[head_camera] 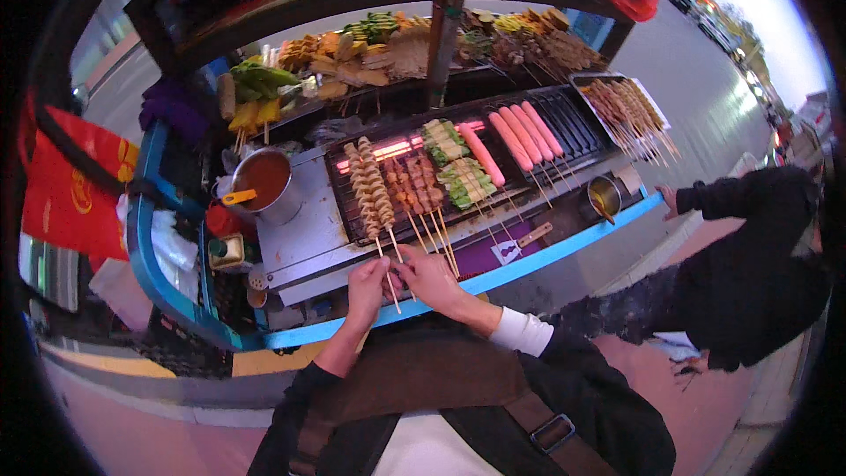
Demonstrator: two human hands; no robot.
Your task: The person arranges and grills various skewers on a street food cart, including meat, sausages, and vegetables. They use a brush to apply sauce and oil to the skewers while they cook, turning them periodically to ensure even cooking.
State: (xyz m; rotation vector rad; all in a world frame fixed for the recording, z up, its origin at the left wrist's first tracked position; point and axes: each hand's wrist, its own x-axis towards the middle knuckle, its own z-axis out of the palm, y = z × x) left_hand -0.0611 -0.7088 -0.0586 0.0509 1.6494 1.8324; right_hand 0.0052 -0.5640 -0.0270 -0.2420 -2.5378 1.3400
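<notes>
Two skewers of spiral-cut potato lie side by side on the left part of the grill (342, 211). My left hand (365, 292) pinches the wooden stick of the left spiral potato skewer (365, 201). Close beside it, my right hand (433, 279) has its fingers on the stick of the right spiral potato skewer (378, 188). Several meat skewers (415, 185) lie just right of these, their sticks reaching towards my right hand. Further right are skewers of lettuce-wrapped rolls (462, 178) and a single pink sausage (481, 153).
Several pink sausages (522, 135) occupy the grill's right part, beside a tray of raw skewers (624, 109). A metal pot of red sauce (263, 178) stands left. A brush sits in a metal cup (603, 197). The blue cart rail (529, 269) crosses in front. Another person (747, 264) stands at right.
</notes>
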